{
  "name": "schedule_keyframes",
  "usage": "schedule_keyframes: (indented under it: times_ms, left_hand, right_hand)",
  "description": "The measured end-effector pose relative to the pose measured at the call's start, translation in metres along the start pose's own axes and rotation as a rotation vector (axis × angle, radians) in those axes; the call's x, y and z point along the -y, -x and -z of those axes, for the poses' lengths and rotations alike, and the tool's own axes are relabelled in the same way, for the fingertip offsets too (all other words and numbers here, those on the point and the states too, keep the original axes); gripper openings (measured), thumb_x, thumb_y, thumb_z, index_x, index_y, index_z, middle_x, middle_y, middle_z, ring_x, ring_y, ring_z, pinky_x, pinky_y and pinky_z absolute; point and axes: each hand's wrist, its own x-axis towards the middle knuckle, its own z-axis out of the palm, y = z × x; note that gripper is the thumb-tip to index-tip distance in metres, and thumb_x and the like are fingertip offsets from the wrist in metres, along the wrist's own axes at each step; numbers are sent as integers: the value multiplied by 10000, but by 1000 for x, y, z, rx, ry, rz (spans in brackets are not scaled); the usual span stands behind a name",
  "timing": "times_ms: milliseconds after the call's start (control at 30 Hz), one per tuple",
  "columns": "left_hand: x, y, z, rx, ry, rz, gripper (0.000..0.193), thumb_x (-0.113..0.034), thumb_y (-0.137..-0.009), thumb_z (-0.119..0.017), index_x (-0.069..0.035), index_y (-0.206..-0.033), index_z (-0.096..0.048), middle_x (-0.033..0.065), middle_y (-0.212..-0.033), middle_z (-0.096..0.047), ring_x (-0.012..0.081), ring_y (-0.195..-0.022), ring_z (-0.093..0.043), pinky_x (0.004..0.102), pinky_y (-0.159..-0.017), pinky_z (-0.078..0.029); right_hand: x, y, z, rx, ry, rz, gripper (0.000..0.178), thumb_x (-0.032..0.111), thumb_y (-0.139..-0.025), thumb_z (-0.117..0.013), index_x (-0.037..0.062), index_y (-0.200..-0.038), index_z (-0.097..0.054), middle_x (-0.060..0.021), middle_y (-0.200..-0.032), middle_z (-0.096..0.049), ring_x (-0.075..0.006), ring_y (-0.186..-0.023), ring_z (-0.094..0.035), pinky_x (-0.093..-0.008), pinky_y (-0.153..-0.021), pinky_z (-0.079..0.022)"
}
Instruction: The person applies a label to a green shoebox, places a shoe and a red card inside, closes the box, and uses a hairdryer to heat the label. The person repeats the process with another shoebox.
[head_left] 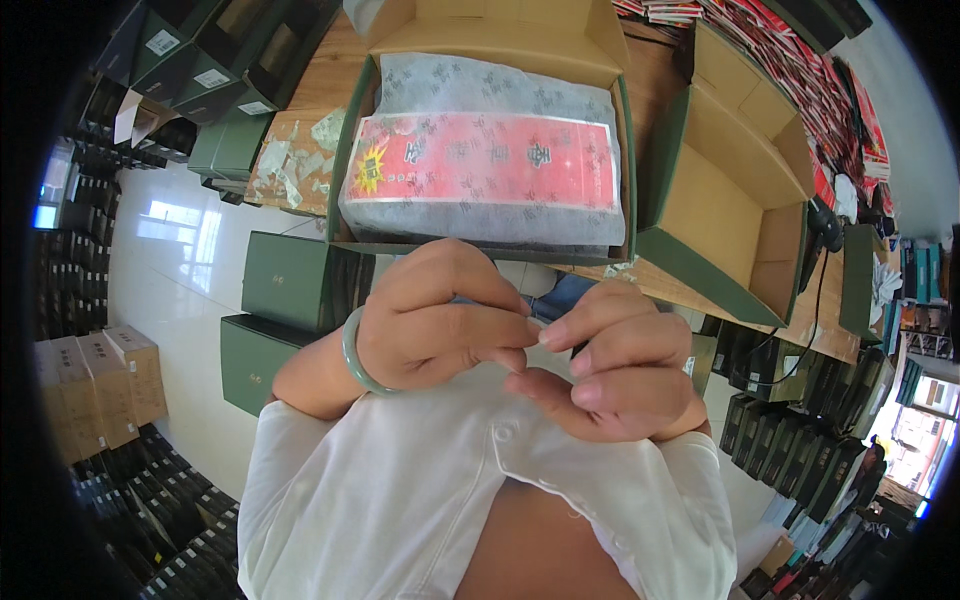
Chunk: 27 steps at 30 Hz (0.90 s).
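In front of my chest, my left hand (440,320), with a pale green bangle (362,352) on its wrist, is closed with its fingertips pressed together. My right hand (615,365) faces it, the fingers curled toward the thumb, and the fingertips of both hands nearly meet. Whatever they pinch, if anything, is too small or hidden to make out. Just beyond the hands stands an open green box (629,165) with a brown inside. Printed translucent tissue paper (500,85) fills it, and a red packet (480,160) shows there.
To the right, a second open green box (735,180) lies on the wooden table (655,75), near a black tool (825,222) with a cable. Red packets (800,70) are heaped at the far right. Green boxes (285,275) stand at the left, cartons (95,385) on the floor.
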Motion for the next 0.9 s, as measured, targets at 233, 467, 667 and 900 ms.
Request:
schedule_keyframes:
  times_ms: [233, 467, 667, 900]
  left_hand:
    - [-6, -2, -1, 68, -81, -3, 232, -213, -735, -798, -77, -897, -703, 45, -866, -629, 207, -715, -587, 316, -618, -475]
    - [-9, -1, -5, 50, -164, -44, 200, -247, -734, -770, -100, -854, -706, 18, -847, -629, 190, -682, -562, 288, -565, -458]
    - [-13, -3, -7, 36, -279, -77, 249, -256, -638, -819, -135, -828, -712, -22, -812, -607, 159, -647, -533, 239, -509, -439]
    - [-11, -5, -6, -1, -379, -143, 237, -246, -623, -801, -150, -821, -713, -35, -810, -609, 144, -652, -522, 229, -518, -441]
  right_hand:
    - [4, 9, -17, -146, -46, 83, 385, -119, -651, -787, 111, -864, -564, -17, -819, -548, -242, -837, -636, -332, -620, -402]
    - [17, 9, -14, -105, 91, 71, 638, -132, -530, -894, 137, -926, -472, 0, -878, -510, -188, -749, -698, -322, -580, -364]
    - [20, 14, -16, -157, 127, 82, 658, -131, -502, -901, 142, -916, -467, 6, -874, -489, -166, -700, -675, -311, -566, -330]
    - [17, 12, -16, -167, 127, 80, 656, -124, -491, -906, 145, -900, -470, 7, -853, -493, -160, -680, -659, -313, -534, -334]
